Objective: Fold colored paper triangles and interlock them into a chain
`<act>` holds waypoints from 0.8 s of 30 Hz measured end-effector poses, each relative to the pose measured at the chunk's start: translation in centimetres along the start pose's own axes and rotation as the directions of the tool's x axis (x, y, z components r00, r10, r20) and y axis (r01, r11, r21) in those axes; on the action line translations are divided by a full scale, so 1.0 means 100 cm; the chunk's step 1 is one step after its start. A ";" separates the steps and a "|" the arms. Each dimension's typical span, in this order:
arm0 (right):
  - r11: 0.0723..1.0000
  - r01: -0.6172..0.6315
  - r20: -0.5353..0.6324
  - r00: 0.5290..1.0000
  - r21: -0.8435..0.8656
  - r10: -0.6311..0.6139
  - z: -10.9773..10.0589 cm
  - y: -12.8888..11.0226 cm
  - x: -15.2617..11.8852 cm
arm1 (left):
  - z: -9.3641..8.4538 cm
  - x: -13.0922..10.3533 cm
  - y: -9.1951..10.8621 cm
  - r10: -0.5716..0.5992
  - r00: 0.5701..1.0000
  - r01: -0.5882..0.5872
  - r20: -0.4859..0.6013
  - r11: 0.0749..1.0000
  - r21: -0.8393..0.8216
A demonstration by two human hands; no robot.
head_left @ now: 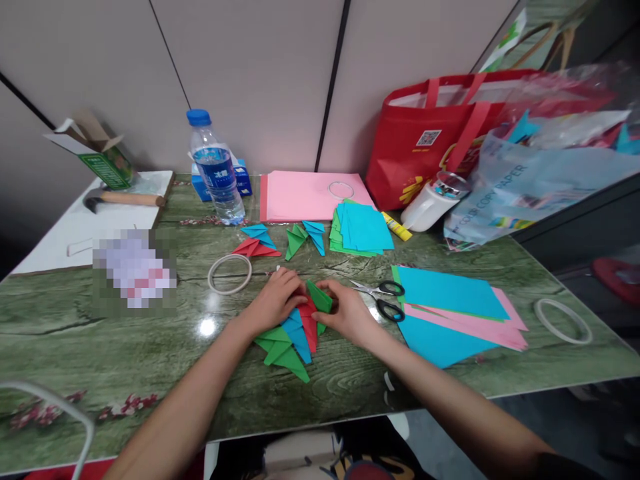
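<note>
A chain of folded paper pieces in green, blue and red (295, 333) lies on the table in front of me. My left hand (276, 300) rests over its upper left part, fingers bent and pressed onto the red and blue pieces. Between the thumb and fingers of my right hand (345, 308) is a folded green piece (319, 297), held at the right end of the chain against the red piece. Just beyond my hands lie loose folded pieces: blue (259, 233), red (256, 248), green (296, 240) and another blue one (315, 236).
Right of my hands are black-handled scissors (390, 300) and paper strips (450, 293). A tape ring (230, 274) lies left. Behind stand a water bottle (217, 173), pink sheets (310, 195), cut blue sheets (367, 225) and a red bag (415, 147). A hammer (125, 198) lies far left.
</note>
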State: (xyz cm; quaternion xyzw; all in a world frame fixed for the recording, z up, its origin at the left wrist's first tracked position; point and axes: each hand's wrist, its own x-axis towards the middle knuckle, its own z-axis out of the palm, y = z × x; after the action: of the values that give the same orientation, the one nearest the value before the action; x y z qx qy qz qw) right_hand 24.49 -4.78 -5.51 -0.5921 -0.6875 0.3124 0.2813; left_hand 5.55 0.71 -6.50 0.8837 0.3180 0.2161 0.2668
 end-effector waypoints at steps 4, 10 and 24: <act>0.999 0.011 -0.008 1.000 0.044 -0.011 0.001 -0.001 0.003 | -0.001 -0.002 -0.005 0.002 1.000 -0.002 -0.018 1.000 0.001; 0.998 -0.036 0.087 0.996 0.051 0.031 0.001 -0.001 0.013 | -0.004 -0.003 -0.004 -0.010 0.999 0.007 0.043 0.997 0.071; 0.866 -0.265 0.135 0.964 0.424 0.229 0.000 0.008 0.009 | 0.001 0.002 -0.001 -0.074 0.997 0.074 -0.014 0.997 0.038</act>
State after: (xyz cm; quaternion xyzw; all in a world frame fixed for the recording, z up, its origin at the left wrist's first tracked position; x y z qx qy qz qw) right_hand 24.83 -3.78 -6.12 -0.5834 -0.5287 0.5162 0.3371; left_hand 5.72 0.85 -6.62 0.8750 0.3561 0.2054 0.2558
